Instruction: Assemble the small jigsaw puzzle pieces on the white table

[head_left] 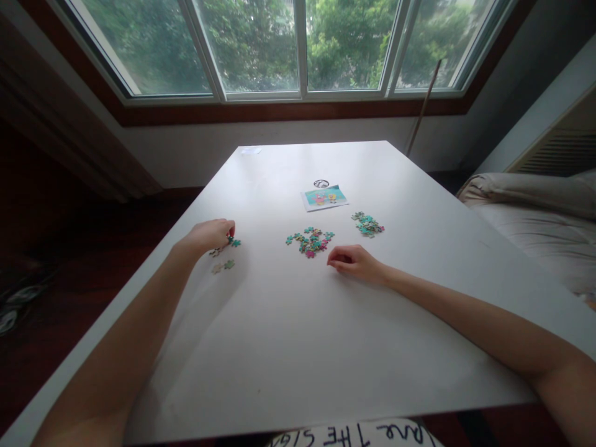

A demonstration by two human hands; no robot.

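On the left of the white table, my left hand (213, 234) reaches down with its fingers pinched on a small teal jigsaw puzzle piece (230, 239). Several loose pieces lie around and just below that hand, among them a greenish puzzle piece (229, 264) and a pale puzzle piece (217, 268). My right hand (356, 262) rests on the tabletop with its fingers curled in, and no piece shows in it. Just beyond its fingertips spreads a pile of mixed puzzle pieces (311, 241), teal, pink and yellowish.
A second, smaller pile of puzzle pieces (369, 224) lies to the right. Behind the piles are a picture card (325, 197) and a dark-and-white round item (321, 184). The white table (279, 347) stands before a window; a beige sofa (526, 211) is at the right.
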